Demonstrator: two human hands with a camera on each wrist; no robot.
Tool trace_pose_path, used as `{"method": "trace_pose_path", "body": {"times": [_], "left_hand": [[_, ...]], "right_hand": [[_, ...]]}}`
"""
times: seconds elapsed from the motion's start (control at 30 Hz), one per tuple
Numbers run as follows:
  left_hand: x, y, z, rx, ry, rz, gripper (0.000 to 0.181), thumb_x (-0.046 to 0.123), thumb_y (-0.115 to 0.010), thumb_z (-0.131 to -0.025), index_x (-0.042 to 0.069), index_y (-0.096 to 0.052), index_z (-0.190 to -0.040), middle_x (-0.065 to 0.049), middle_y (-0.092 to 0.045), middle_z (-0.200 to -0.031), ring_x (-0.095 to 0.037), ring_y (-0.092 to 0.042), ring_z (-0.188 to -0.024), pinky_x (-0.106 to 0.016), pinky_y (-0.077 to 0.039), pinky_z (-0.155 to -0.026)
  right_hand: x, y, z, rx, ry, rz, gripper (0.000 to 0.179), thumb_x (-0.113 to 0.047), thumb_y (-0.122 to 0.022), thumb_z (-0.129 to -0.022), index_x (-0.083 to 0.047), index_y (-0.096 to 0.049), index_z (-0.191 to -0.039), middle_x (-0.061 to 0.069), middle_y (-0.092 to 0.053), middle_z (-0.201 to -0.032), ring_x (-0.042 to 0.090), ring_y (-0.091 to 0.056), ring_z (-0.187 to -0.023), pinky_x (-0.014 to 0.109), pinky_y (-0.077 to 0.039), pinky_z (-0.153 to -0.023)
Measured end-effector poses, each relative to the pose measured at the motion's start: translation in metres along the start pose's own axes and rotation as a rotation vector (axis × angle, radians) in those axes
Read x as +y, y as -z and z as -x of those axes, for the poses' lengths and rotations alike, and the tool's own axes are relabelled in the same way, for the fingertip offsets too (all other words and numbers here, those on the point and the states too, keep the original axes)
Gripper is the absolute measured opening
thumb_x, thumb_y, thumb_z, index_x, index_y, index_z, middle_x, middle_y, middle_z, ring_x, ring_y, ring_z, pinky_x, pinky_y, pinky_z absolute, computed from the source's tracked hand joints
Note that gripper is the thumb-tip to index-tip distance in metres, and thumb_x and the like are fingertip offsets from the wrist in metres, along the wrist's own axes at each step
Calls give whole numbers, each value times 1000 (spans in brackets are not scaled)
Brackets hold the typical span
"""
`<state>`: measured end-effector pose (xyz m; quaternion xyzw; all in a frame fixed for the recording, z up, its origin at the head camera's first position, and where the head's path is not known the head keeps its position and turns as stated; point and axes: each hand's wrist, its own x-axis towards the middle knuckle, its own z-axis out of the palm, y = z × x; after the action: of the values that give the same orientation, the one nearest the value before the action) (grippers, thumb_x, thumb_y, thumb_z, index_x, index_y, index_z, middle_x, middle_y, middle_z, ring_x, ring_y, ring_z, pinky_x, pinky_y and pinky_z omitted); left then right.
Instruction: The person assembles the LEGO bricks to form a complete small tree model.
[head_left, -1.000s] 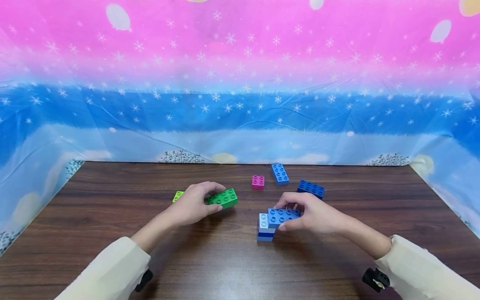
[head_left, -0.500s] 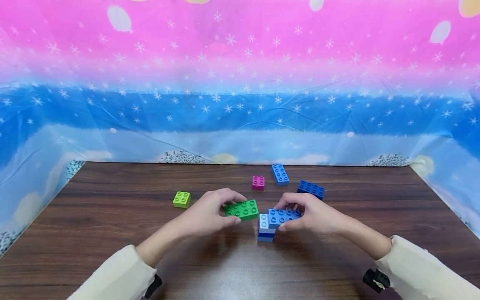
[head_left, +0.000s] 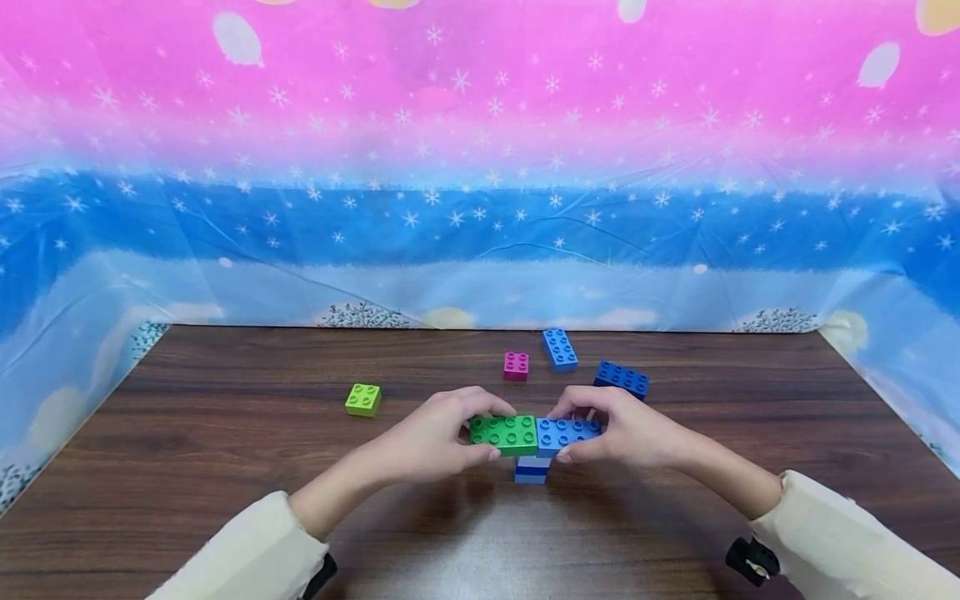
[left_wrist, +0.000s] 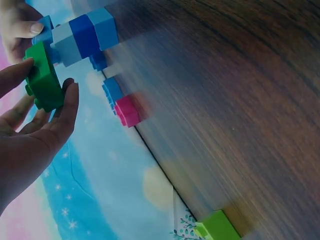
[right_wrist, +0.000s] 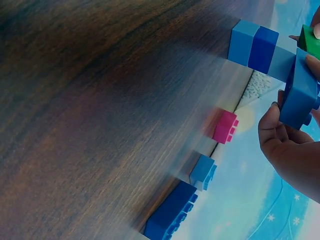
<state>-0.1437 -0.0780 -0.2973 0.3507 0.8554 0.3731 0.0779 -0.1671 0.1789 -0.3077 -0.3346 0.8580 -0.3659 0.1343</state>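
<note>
In the middle of the table stands a small stack (head_left: 532, 472) of light-blue, dark-blue and pale-blue toy bricks. A blue eight-stud brick (head_left: 567, 434) juts out from the stack's top to the right; my right hand (head_left: 637, 427) pinches it between thumb and fingers. My left hand (head_left: 431, 435) grips a green eight-stud brick (head_left: 504, 436) by its left part. The green brick's right end lies over the stack, beside the blue brick. Some pale-blue studs still show near the green brick (left_wrist: 45, 77) in the left wrist view; whether it is seated I cannot tell.
Behind the hands lie a pink four-stud brick (head_left: 516, 365), another blue brick (head_left: 560, 349) and a dark-blue brick (head_left: 622, 379). A lime-green brick (head_left: 363, 400) sits to the left. A patterned cloth (head_left: 480, 217) hangs along the table's back edge.
My left hand has carried the green brick rightward, from near the lime-green brick to above the stack, beside the blue brick. My right hand has held its place.
</note>
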Motion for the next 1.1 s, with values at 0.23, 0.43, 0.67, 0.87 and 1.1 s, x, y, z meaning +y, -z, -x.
{"method": "trace_pose_path", "body": {"times": [0.23, 0.43, 0.67, 0.87, 1.1], "left_hand": [[-3, -4, -2, -2, 17, -19, 36, 6, -65, -83, 4, -57, -117, -6, -57, -111, -14, -52, -89, -35, -49, -74], [-5, -8, -3, 22, 22, -15, 35, 15, -66, -84, 6, -58, -117, -5, -58, -110, -14, -53, -91, -35, -47, -76], [-7, -12, -4, 47, 43, 19, 31, 21, -65, -86, 9, -59, -114, -2, -60, -107, -11, -53, -89, -32, -46, -75], [-7, -13, -5, 55, 62, 55, 29, 19, -66, -85, 10, -60, -112, -1, -62, -103, -10, -54, -83, -31, -47, -71], [-6, -14, -6, 62, 76, 78, 28, 16, -67, -83, 9, -61, -109, -1, -63, -100, -9, -55, -80, -25, -46, -67]], "right_hand": [[0, 0, 0, 0, -8, -1, 29, -24, -72, -79, -18, -60, -104, -1, -56, -92, 19, -51, -82, 30, -46, -68], [0, 0, 1, 0, -7, 6, 28, -25, -72, -79, -19, -60, -104, -2, -56, -93, 19, -50, -82, 31, -45, -69], [0, 0, 0, 0, 0, 7, 28, -25, -72, -79, -18, -60, -103, -1, -56, -92, 19, -51, -82, 30, -45, -69], [-1, 0, 0, 0, 3, 9, 28, -25, -72, -79, -18, -59, -103, -2, -57, -93, 19, -51, -83, 30, -45, -69], [-2, 0, 0, 0, -10, 5, 28, -25, -72, -79, -18, -59, -103, -1, -56, -93, 19, -51, -84, 30, -45, -70]]}}
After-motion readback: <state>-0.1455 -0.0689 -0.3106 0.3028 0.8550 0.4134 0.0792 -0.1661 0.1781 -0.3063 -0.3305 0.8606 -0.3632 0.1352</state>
